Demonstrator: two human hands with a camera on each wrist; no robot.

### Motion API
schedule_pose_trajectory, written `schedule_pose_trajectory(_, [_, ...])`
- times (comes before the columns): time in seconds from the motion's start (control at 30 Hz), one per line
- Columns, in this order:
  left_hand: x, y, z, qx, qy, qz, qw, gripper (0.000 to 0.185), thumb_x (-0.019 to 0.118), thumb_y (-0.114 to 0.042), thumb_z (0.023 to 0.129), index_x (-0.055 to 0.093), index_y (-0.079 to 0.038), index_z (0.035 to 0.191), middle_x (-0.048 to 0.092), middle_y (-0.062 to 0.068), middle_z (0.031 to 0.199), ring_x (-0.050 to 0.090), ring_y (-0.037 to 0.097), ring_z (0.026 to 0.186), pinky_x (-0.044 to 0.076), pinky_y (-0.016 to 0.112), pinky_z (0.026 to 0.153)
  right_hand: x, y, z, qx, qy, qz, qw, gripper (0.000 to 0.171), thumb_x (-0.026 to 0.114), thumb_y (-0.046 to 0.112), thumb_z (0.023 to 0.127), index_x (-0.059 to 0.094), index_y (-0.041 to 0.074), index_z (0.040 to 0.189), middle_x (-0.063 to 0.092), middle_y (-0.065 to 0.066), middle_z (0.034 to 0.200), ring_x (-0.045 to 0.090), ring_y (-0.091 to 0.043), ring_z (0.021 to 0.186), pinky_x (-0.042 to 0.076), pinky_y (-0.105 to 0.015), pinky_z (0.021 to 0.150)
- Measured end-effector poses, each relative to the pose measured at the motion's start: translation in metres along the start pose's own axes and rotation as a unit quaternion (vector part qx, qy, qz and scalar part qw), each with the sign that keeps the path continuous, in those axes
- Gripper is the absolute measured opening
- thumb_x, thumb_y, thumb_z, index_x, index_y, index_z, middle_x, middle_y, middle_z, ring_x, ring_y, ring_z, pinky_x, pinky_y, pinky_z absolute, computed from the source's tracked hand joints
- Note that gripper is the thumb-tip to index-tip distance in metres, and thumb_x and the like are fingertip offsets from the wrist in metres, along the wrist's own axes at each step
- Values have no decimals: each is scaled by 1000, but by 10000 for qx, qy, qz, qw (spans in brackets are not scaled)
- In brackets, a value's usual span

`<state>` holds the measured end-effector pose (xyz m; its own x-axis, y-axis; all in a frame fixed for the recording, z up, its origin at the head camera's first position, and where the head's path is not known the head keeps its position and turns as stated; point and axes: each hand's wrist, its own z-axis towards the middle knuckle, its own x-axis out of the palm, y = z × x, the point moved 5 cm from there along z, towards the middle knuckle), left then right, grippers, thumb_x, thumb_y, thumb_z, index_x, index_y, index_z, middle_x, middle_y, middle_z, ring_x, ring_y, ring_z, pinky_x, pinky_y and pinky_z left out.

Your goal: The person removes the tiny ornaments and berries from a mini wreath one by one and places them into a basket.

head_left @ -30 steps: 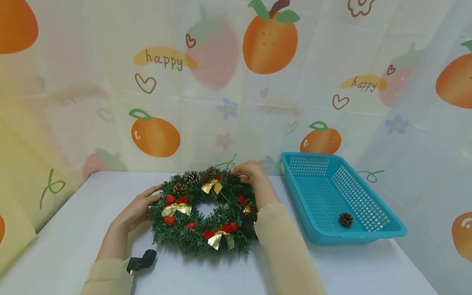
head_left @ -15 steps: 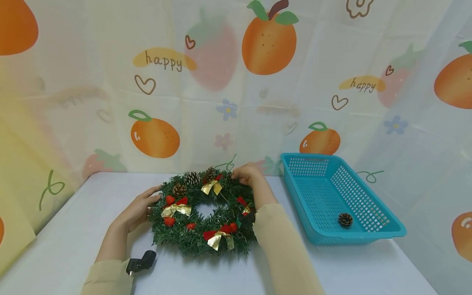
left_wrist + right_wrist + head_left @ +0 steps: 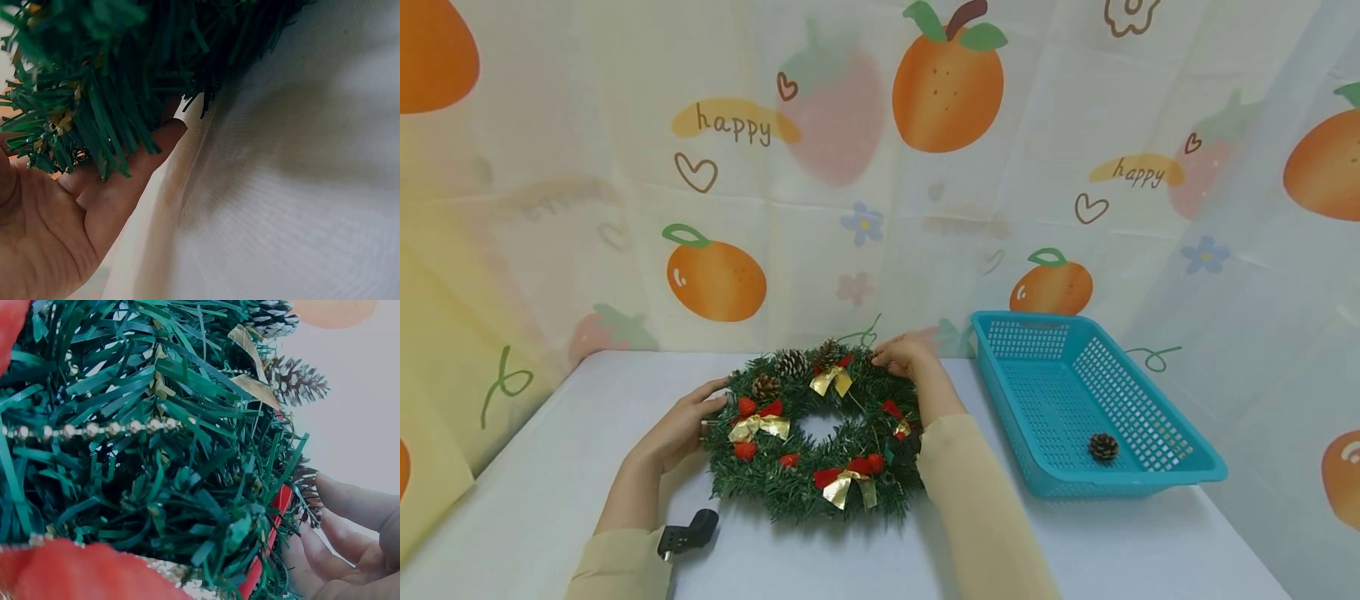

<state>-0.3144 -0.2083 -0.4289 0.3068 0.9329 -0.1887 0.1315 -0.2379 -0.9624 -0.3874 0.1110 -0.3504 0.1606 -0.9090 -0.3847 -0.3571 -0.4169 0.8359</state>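
Observation:
A green Christmas wreath (image 3: 752,487) lies on the white table, with red-and-gold bows (image 3: 760,426), small red berries (image 3: 745,451) and several pinecones (image 3: 792,362) along its back. My left hand (image 3: 679,427) holds the wreath's left edge; in the left wrist view its fingers (image 3: 128,190) reach under the green bristles. At the back right edge is my right hand (image 3: 910,357). In the right wrist view, its thumb and fingers pinch a pinecone (image 3: 305,481) at the greenery's edge, beside a red bow ribbon (image 3: 281,501). Part of that pinecone is hidden by the fingers.
A turquoise plastic basket (image 3: 1009,417) stands to the right of the wreath. One loose pinecone (image 3: 1103,447) lies in its near end. Behind the table (image 3: 775,567) hangs a fruit-printed curtain (image 3: 925,192).
The wreath, basket and left hand stay in place. My right wrist has turned slightly and its fingers have shifted a little at the wreath's back right edge.

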Motion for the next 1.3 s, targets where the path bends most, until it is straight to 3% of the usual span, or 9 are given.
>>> schedule_pose_trajectory(0.07, [0,0,1,-3,-12,-26,10000,65,36,-36,108,4,-16,161,10,26,162,52,9,82,49,33,81,-2,-3,8,-53,-1,12,10000,39,68,6,92,65,8,131,54,-11,147,58,-13,87,43,-30,71])
schedule_pose_trajectory(0.17, [0,0,2,-3,-24,-48,10000,65,36,-36,108,5,-16,161,12,25,161,50,8,79,49,32,80,-7,-29,81,-288,265,196,9990,39,80,13,81,72,13,119,63,-7,133,63,-20,103,49,-33,75])
schedule_pose_trajectory(0.33, [-1,0,2,-5,-37,-66,10000,65,36,-36,108,5,-17,161,11,24,161,47,8,74,48,32,77,-9,-67,187,-236,317,180,9991,42,84,18,77,72,16,117,53,-10,144,49,-36,131,53,-41,92])
schedule_pose_trajectory(0.43, [-1,-1,1,3,-26,-74,10000,65,36,-36,108,4,-17,161,13,25,161,50,7,78,49,32,78,-12,-75,208,-280,456,405,9977,43,86,17,72,74,16,114,52,-10,146,48,-37,133,55,-40,87])
schedule_pose_trajectory(0.67, [0,-2,1,11,-16,-46,10000,66,36,-36,108,4,-16,161,11,27,162,55,8,84,51,32,80,-14,-60,166,-289,608,734,9950,43,81,11,79,70,11,121,55,-7,143,50,-30,134,54,-38,92])
schedule_pose_trajectory(0.77, [0,-2,1,-6,-10,1,10000,66,36,-36,108,4,-15,161,7,27,163,52,10,83,49,32,80,-17,-61,172,-349,693,723,9944,42,83,13,76,72,14,117,57,-7,139,53,-29,130,55,-37,91])
schedule_pose_trajectory(0.93, [0,0,1,-19,-19,58,10000,66,36,-37,108,4,-16,161,5,27,163,51,11,85,48,33,81,-20,-87,249,-219,686,687,9950,53,90,18,63,74,20,113,52,-5,145,50,-30,134,55,-41,92])
schedule_pose_trajectory(1.07, [-2,2,1,-22,-19,75,10000,66,36,-38,108,3,-16,161,7,28,163,57,11,93,50,34,83,-24,-123,357,-170,833,830,9929,56,93,22,55,75,23,108,56,1,138,57,-27,126,56,-44,90])
schedule_pose_trajectory(1.3, [-2,2,1,-25,-46,83,10000,66,36,-38,108,4,-16,161,11,28,162,60,12,97,52,33,84,-42,-132,395,-490,909,1138,9881,59,93,24,55,74,22,111,62,1,128,67,-26,109,56,-46,90])
